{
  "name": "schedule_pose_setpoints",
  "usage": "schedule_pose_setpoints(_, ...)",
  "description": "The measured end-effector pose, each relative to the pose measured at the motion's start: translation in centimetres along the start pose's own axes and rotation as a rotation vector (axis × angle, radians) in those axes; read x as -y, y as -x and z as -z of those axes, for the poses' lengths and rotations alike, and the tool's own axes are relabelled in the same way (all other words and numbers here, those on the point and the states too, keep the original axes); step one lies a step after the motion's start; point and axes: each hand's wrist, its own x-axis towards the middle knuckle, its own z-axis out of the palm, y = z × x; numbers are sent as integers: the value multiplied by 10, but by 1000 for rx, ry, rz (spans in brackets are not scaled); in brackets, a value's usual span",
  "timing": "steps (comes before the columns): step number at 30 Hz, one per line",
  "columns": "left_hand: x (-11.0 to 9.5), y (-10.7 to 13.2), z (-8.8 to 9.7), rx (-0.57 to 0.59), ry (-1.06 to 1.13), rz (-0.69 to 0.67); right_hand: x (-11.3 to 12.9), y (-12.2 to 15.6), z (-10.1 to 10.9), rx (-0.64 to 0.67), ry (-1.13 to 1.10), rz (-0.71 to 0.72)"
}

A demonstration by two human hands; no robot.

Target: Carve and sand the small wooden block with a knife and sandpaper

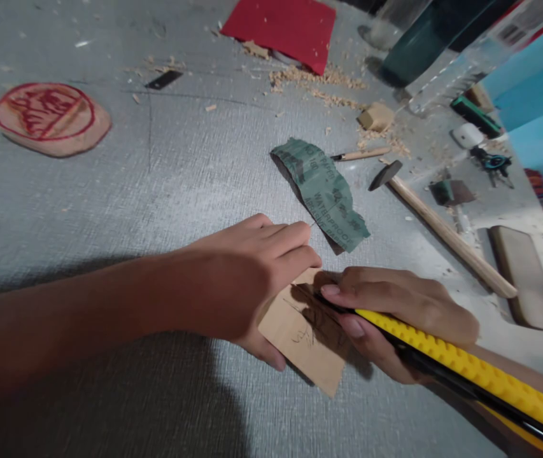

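Right hand point(395, 305) pinches the yellow-and-black cutter point(466, 366) near its tip, the left hand point(252, 277) clamps the pencil-marked wooden block point(290, 327) at lower centre between thumb and fingers, and light, steady strokes clear of those fingers look wisest!

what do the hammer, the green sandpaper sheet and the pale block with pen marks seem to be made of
Hammer: pale, seemingly bare wood handle; the dark grey head looks like dull metal.
Sandpaper sheet: thin, curled paper with a matt green back, printed "WATERPROOF".
Pale block: probably wood, judging by its matt tan surface and crisp edges, though no grain shows clearly.
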Motion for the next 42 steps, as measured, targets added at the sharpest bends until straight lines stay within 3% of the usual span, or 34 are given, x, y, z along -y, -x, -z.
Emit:
schedule_pose_setpoints(5,0,1,0,7,-3,5,0,0,0,-20,11,-2)
schedule_pose_setpoints(10,0,1,-1,-9,-2,2,2,-1,0,47,27,10)
schedule_pose_setpoints(16,0,-1,2,41,9,37,17,2,-2,-6,190,-21)
schedule_pose_setpoints(21,-1,-2,6,104,33,57,6,5,-1,12,6,40)
schedule_pose_setpoints(26,-1,-3,7,135,44,78,-11,10,-7,-175,-263,-90)
schedule_pose_setpoints(30,-2,-3,4,119,60,104,-7,10,-2,-147,-181,-185)
schedule_pose_setpoints(34,-4,-3,3,37,65,99,-4,7,1,-93,-111,-137)
schedule_pose_setpoints(39,-8,-7,11,174,26,116,-7,7,-12,-168,-170,-43)
schedule_pose_setpoints(42,-7,-7,11,176,-5,134,-5,8,-17,-177,-144,-42)
